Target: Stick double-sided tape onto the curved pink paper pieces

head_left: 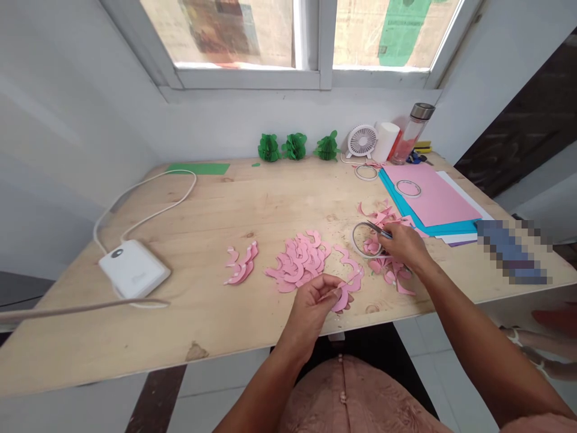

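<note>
My left hand [318, 299] pinches a scalloped pink paper cutout [342, 297] near the table's front edge. Another curved pink cutout [349, 261] lies just behind it. My right hand [403, 243] is closed around what looks like a pair of scissors [377, 228], their dark pointed blades aimed left. The blades hover over or rest on a roll of tape [355, 242]; contact cannot be made out. Left of my hands lies a heap of wavy pink cutouts [300, 261], with a smaller stack [246, 264] bearing whitish strips farther left.
Pink scraps [396, 273] lie around my right hand. Coloured paper sheets [439, 195] with a tape roll [409, 189] are at the right. Green paper shapes [296, 147], a small fan [362, 141] and a bottle [410, 135] line the wall. A white corded device [135, 269] sits left.
</note>
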The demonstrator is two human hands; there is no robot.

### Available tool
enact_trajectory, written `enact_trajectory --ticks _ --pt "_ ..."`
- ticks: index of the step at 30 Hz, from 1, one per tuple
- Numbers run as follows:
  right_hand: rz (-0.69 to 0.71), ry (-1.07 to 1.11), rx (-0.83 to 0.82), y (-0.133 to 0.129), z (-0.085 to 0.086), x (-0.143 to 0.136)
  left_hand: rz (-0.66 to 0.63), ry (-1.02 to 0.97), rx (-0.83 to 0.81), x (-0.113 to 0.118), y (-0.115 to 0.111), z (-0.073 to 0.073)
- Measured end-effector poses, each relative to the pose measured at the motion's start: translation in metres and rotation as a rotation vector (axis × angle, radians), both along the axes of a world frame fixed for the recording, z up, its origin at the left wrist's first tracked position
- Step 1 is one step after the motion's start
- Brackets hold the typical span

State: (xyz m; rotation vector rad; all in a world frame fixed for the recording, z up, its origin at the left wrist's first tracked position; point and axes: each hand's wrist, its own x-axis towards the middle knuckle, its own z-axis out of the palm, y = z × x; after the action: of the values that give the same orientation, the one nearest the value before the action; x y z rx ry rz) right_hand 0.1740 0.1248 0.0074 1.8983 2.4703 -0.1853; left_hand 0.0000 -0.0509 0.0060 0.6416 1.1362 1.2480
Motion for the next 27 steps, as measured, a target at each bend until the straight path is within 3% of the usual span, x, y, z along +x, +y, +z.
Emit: enact_trajectory --ticks 3,10,17,21,27 --pt "0.011 0.044 0.009 -0.002 0.003 0.001 -0.060 0.206 0.114 -0.001 0.000 0.001" --pt "0.031 0.111 0.036 -0.008 0.019 -0.004 -0.266 0.969 0.647 -0.005 0.015 0.015" --pt "0.054 0.170 0.026 -0.016 0.032 -0.008 -0.512 1.522 0.722 -0.008 0.048 0.019" --pt "0.030 0.210 0.034 -0.017 0.034 -0.008 -0.554 1.493 0.705 -0.010 0.057 0.018" --pt "0.020 0.414 0.024 -0.016 0.034 -0.001 -0.452 1.071 0.592 -0.015 0.061 0.016"
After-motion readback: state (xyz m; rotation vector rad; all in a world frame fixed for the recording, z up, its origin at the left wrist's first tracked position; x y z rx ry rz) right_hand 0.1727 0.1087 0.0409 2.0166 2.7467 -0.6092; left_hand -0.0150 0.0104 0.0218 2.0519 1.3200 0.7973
